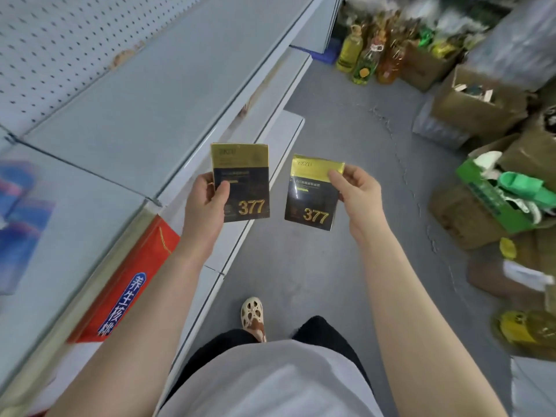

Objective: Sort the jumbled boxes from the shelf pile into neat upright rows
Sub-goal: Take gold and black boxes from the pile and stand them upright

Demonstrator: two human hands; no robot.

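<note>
While gripped, two boxes (240, 182) apart.

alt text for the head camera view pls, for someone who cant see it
A person holds two black-and-gold boxes marked 377, one box in the left hand and one in the right hand, over a grey floor beside white shelves. Open cartons and bottles clutter the far right.

Glossy black-and-gold boxes (243, 182) — smooth painted-metal shelf (126, 115), matt grey floor (331, 145), brown cardboard cartons (475, 103).
</note>
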